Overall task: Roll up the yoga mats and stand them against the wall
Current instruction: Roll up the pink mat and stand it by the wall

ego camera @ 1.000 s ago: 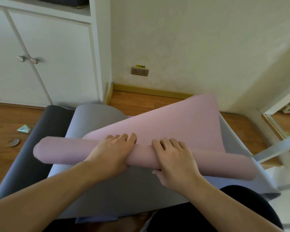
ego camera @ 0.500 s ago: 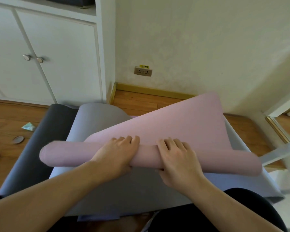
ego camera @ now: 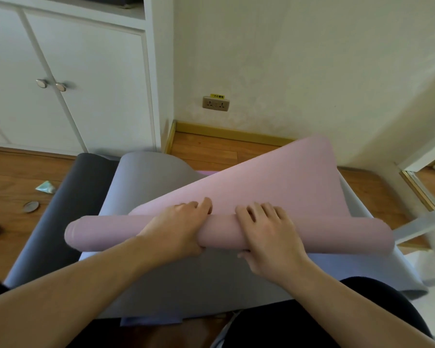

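Both hands grip the rolled part of the pink mat (ego camera: 274, 187) at frame centre. Left hand (ego camera: 176, 229) curls over the roll from above, fingers together, thumb tucked under the near side. Right hand (ego camera: 269, 237) lies just beside it, fingers slightly spread over the top of the roll, thumb below.

The roll runs from centre left to centre right. The unrolled remainder of the pink mat rises as a sheet toward the upper right, its far corner near the wall (ego camera: 299, 59).

Surroundings:
- Light grey mat (ego camera: 186, 277) lies directly under the pink mat; its far end curls upward at upper centre.
- Dark grey mat (ego camera: 68, 209) lies at the left, partly under the light grey mat.
- White cabinet (ego camera: 86, 79) with two round knobs fills the upper left; its corner stands just beyond the far ends of the grey mats.
- Wall socket (ego camera: 215, 104) sits low on the wall, above the baseboard.
- Small debris on the wood floor (ego camera: 10, 177) at the left edge: a pale wrapper (ego camera: 45, 187) and a round flat item (ego camera: 31, 206).
- Pale bar (ego camera: 422, 223) touches or nearly touches the right end of the roll; contact cannot be confirmed.

Open floor shows between the mats and the baseboard at upper centre.
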`<state>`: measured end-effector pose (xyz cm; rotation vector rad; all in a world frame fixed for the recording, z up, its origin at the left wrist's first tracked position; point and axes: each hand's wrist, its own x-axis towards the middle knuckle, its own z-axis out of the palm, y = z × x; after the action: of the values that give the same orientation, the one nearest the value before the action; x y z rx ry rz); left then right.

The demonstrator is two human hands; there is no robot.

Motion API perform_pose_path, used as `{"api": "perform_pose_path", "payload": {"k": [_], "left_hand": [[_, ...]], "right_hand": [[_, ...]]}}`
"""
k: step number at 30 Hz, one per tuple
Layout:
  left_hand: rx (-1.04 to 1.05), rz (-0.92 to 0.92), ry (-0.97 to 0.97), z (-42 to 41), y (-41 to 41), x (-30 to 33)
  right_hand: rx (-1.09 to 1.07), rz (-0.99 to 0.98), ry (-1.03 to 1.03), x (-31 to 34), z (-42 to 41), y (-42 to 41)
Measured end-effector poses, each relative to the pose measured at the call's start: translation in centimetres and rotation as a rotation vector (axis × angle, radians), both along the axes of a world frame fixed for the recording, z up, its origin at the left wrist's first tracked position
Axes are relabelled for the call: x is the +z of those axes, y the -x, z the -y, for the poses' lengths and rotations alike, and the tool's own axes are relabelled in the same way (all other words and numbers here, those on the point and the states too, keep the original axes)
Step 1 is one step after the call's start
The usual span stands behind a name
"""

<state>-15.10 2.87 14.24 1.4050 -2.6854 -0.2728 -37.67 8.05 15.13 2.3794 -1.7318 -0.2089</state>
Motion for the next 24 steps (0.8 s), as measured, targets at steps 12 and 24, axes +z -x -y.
{"api": "perform_pose_path", "payload": {"k": [12, 24], "left_hand": [[-0.075, 0.071, 0.203, -0.3, 0.2, -1.2], [-0.111, 0.111, 0.257, -1.2, 0.5, -2.3]], "right_hand": [[0.003, 0.047, -0.001, 0.1, -0.3, 0.0], [-0.027, 0.025, -0.062, 0.4, -0.2, 0.0]]}}
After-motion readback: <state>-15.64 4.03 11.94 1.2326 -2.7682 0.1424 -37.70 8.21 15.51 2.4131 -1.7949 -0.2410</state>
